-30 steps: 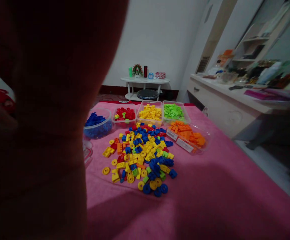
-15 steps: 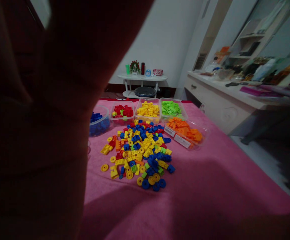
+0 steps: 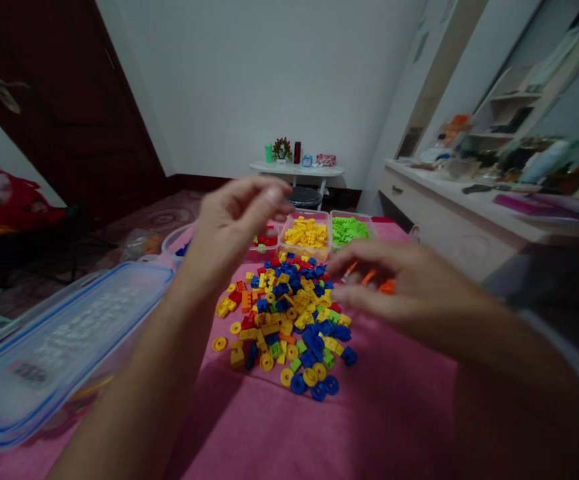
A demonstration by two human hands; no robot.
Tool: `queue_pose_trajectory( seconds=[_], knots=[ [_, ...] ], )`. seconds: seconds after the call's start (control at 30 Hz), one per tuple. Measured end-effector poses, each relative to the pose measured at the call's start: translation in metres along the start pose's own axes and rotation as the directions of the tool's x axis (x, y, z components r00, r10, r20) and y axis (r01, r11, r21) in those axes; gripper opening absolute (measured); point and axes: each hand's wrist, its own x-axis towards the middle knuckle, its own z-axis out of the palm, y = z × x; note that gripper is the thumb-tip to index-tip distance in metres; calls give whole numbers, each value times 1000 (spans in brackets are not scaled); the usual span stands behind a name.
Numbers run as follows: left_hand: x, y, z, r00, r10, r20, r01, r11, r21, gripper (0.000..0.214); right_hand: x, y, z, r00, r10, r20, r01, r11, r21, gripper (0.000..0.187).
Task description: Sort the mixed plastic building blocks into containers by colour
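Note:
A loose pile of small plastic bricks (image 3: 289, 320), yellow, blue, red, orange and green, lies on a pink cloth (image 3: 369, 413). My left hand (image 3: 234, 223) hovers above the pile's far left side, fingers loosely curved, with nothing seen in it. My right hand (image 3: 404, 293) reaches in from the right with fingers stretched flat, just above the pile's right edge. It covers most of a tub of orange bricks (image 3: 386, 287). Behind the pile stand a tub of yellow bricks (image 3: 305, 233), a tub of green bricks (image 3: 349, 230) and a partly hidden tub of red bricks (image 3: 268, 241).
A large clear box with a blue-rimmed lid (image 3: 59, 333) sits at the near left. A pale dresser (image 3: 444, 213) crowded with items runs along the right. At the back stands a small white table (image 3: 296, 170), and a dark door (image 3: 69, 133) is at the left.
The dark arm that blocked the left half of the view has dropped away. Both hands now show over the pile, and the lidded box has come into sight.

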Motion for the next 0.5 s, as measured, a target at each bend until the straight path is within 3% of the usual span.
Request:
queue_pose_trajectory(
  seconds=[0.03, 0.07, 0.13, 0.23, 0.3, 0.4, 0.5],
  knots=[
    [-1, -8, 1, 987, -53, 155, 31, 990, 141, 30, 4, 3, 7, 995, -13, 96, 18, 999, -44, 22],
    [-3, -17, 2, 938, -143, 316, 41, 950, 310, 28, 8, 6, 15, 981, -6, 192, 26, 994, -102, 23],
    [-7, -38, 5, 814, -315, 487, -28, 817, 576, 33, 16, 12, 34, 945, 55, 323, 22, 973, -229, 28],
    [-10, -57, 12, 675, -502, 541, -152, 623, 768, 50, 26, 17, 57, 900, 128, 416, 7, 952, -307, 34],
    [-11, -59, 18, 616, -578, 536, -202, 541, 816, 55, 29, 16, 65, 872, 160, 463, -8, 950, -312, 35],
    [-13, -57, 28, 586, -629, 510, -241, 465, 852, 56, 29, 16, 67, 871, 157, 466, -21, 958, -285, 26],
    [-15, -60, 33, 617, -610, 496, -244, 452, 858, 47, 27, 20, 64, 894, 102, 436, 10, 969, -247, 20]
  ],
)
